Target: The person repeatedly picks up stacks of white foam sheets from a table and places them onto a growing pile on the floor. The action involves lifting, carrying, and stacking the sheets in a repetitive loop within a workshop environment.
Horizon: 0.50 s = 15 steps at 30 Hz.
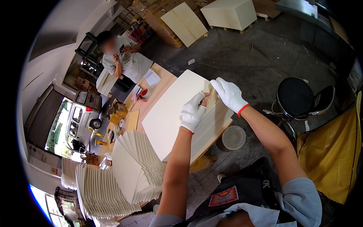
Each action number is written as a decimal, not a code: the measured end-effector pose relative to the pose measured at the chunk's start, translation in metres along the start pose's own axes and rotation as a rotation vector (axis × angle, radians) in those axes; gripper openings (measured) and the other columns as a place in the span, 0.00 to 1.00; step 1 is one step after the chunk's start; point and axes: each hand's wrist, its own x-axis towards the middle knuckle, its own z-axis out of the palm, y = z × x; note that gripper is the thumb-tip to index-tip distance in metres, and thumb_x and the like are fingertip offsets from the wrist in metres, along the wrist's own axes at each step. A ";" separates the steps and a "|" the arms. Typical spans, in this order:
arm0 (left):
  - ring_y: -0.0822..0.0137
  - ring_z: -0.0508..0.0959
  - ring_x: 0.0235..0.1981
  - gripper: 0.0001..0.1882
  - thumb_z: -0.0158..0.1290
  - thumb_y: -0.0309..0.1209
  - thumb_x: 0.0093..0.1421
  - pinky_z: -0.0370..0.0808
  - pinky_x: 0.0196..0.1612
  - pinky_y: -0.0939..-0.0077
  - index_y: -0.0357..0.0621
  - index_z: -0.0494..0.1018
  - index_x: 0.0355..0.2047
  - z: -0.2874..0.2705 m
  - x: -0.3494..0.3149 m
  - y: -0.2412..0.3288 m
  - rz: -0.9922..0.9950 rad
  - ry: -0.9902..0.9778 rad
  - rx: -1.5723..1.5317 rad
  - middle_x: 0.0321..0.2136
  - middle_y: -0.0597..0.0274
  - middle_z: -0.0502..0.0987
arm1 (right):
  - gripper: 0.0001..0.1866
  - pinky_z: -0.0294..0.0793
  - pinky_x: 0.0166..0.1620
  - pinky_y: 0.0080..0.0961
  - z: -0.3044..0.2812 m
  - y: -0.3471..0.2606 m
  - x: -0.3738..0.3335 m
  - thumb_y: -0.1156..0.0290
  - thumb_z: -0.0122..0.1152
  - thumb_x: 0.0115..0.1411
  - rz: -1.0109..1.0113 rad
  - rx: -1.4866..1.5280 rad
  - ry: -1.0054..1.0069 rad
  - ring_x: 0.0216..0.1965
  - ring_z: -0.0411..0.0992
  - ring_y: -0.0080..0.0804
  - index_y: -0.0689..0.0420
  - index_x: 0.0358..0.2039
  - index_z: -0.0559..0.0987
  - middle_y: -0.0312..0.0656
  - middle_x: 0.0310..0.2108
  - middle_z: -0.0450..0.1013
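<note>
Both my hands wear white knit gloves, with red cuffs at the wrists. A large white board (172, 113) lies on the wooden table in front of me. My left hand (193, 111) is over the board, its fingers curled and bare fingertips showing at the glove's end. Those fingertips meet a tan, shiny patch (212, 96) by the board's right edge; what they hold, if anything, I cannot make out. On the other side of this patch, my right hand (228, 94) has its fingers stretched out, lying along the edge.
Tall stacks of white panels (128, 166) stand at the left. The wooden table (164, 75) also bears papers, a red object (142, 94) and a yellow box (117, 111). Across it stands another person (124, 60). A round tub (233, 137) and a black chair (295, 94) are at the right.
</note>
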 end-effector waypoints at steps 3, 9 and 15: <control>0.73 0.69 0.25 0.15 0.61 0.28 0.65 0.71 0.33 0.73 0.47 0.80 0.53 -0.001 -0.001 0.010 -0.035 -0.005 0.112 0.22 0.66 0.69 | 0.26 0.71 0.40 0.53 0.001 0.001 0.000 0.45 0.38 0.77 0.014 0.010 0.000 0.37 0.76 0.60 0.54 0.40 0.74 0.54 0.29 0.77; 0.74 0.68 0.25 0.17 0.62 0.27 0.64 0.71 0.33 0.73 0.48 0.80 0.54 -0.001 -0.002 0.007 -0.047 0.005 0.061 0.22 0.67 0.68 | 0.27 0.71 0.41 0.53 -0.002 -0.004 -0.001 0.43 0.37 0.76 0.032 0.048 -0.015 0.37 0.76 0.60 0.54 0.39 0.74 0.55 0.30 0.77; 0.55 0.85 0.41 0.17 0.57 0.31 0.68 0.80 0.48 0.66 0.56 0.79 0.57 -0.003 -0.002 0.008 -0.062 0.046 0.010 0.48 0.51 0.84 | 0.26 0.71 0.40 0.53 0.000 -0.003 -0.002 0.43 0.39 0.76 0.017 0.009 -0.001 0.37 0.76 0.61 0.54 0.40 0.74 0.55 0.30 0.78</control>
